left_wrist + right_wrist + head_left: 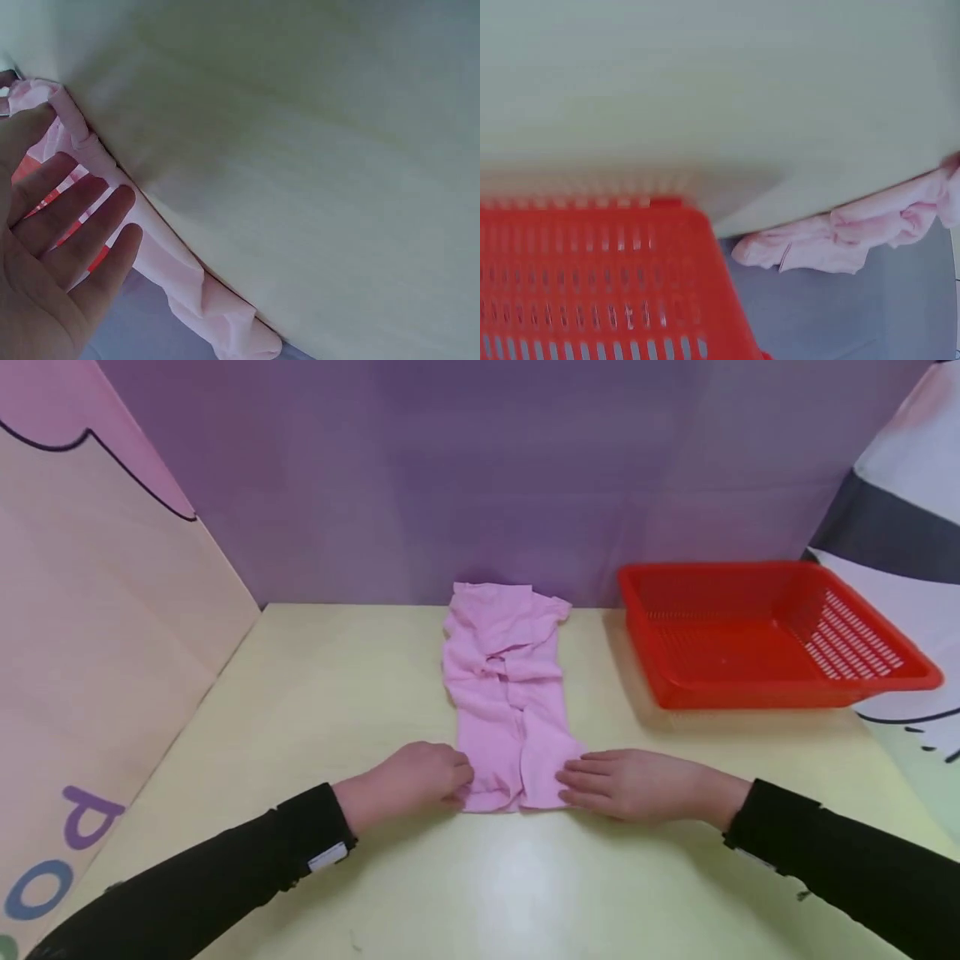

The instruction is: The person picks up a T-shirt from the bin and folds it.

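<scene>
A pink garment (495, 693), folded into a long narrow strip, lies on the table with its far end by the purple back wall. Beside its near left corner is my left hand (416, 781), its fingertips right at the cloth's edge. The left wrist view shows that hand (64, 247) with fingers apart and loosely extended along the pink cloth (172, 259), thumb near its front end. My right hand (637, 783) lays nearly straight fingers on the near right corner. In the right wrist view, the garment (877, 221) appears at the right, with almost all of that hand outside the picture.
A red plastic basket (750, 695) with slotted sides stands at the back right of the pale yellow table (337, 693). The purple wall (525, 468) closes off the back, and printed panels (97, 593) flank both sides.
</scene>
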The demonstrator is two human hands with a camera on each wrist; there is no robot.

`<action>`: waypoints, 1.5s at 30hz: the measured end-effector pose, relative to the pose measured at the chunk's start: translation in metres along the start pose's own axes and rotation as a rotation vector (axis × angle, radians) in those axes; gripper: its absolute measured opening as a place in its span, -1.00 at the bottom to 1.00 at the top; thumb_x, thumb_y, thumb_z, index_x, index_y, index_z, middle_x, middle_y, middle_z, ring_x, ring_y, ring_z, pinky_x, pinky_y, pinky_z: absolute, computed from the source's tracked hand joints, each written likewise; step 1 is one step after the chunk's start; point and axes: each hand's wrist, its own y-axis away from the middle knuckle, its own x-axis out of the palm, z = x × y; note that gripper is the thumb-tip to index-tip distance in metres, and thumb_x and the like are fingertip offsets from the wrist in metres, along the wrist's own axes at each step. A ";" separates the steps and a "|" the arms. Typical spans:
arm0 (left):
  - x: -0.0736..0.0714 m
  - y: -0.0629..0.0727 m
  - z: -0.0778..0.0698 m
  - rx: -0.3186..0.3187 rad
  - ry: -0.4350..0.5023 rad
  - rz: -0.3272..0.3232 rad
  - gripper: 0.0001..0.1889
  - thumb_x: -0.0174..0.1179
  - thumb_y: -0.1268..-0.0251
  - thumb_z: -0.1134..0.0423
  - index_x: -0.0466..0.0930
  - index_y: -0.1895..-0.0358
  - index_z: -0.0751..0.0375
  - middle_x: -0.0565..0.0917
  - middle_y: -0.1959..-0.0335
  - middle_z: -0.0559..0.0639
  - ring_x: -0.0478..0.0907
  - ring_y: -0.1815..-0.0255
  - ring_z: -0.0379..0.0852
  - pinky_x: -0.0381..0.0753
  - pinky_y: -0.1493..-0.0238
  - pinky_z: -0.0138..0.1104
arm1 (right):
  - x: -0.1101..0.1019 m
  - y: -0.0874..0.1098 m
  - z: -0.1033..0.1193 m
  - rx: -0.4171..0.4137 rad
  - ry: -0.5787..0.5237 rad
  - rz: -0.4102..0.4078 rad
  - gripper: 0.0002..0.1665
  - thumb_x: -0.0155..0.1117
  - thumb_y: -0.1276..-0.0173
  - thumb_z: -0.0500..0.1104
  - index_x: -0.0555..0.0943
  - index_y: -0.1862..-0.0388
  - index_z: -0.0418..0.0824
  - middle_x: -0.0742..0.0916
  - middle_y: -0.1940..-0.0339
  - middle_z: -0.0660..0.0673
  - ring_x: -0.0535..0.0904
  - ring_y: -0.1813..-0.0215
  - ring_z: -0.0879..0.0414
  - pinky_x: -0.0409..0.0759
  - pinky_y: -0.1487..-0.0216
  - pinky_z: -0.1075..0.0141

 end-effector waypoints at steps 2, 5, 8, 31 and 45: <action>0.001 0.003 -0.005 0.010 -0.061 0.005 -0.76 0.44 -0.34 0.01 0.68 0.20 0.07 0.66 0.35 -0.13 0.52 0.34 -0.17 0.62 0.26 -0.39 | 0.001 0.000 0.002 -0.005 0.047 -0.018 -0.34 0.58 -0.26 -0.06 0.65 -0.34 -0.13 0.77 -0.29 -0.08 0.73 -0.28 0.10 0.73 -0.26 0.27; 0.000 0.008 -0.014 0.040 -0.144 -0.010 -0.66 0.44 -0.28 -0.14 0.65 0.22 0.03 0.62 0.37 -0.16 0.45 0.37 -0.19 0.53 0.35 -0.41 | 0.001 -0.002 0.006 0.002 0.081 -0.067 -0.30 0.69 -0.07 -0.10 0.71 -0.25 -0.13 0.81 -0.20 -0.05 0.77 -0.19 0.16 0.75 -0.16 0.33; 0.003 0.014 -0.021 0.090 -0.201 -0.067 -0.73 0.41 -0.32 -0.08 0.64 0.23 0.00 0.61 0.38 -0.18 0.42 0.40 -0.21 0.46 0.41 -0.45 | -0.001 -0.003 0.012 0.027 0.052 -0.103 -0.30 0.74 0.04 -0.14 0.75 -0.16 -0.13 0.83 -0.13 -0.03 0.79 -0.12 0.18 0.77 -0.05 0.38; -0.033 0.072 -0.031 0.317 -0.271 -0.736 -0.76 -0.04 -0.53 0.48 0.63 0.20 0.16 0.71 0.31 -0.14 0.58 0.34 -0.23 0.63 0.31 -0.44 | -0.064 -0.010 0.053 0.374 -0.164 -0.552 -0.40 -0.20 -0.77 0.02 0.79 0.03 -0.22 0.88 0.16 -0.05 0.79 0.19 0.14 0.78 0.23 0.31; -0.047 0.081 -0.024 0.253 0.277 -0.830 -0.84 0.14 -0.47 0.37 0.71 0.21 0.09 0.79 0.32 -0.18 0.69 0.33 -0.32 0.71 0.23 -0.51 | -0.091 -0.015 0.038 0.534 -0.640 -0.734 -0.84 0.31 -0.55 -0.05 0.75 0.18 -0.07 0.77 0.34 0.08 0.61 0.26 0.29 0.62 0.16 0.49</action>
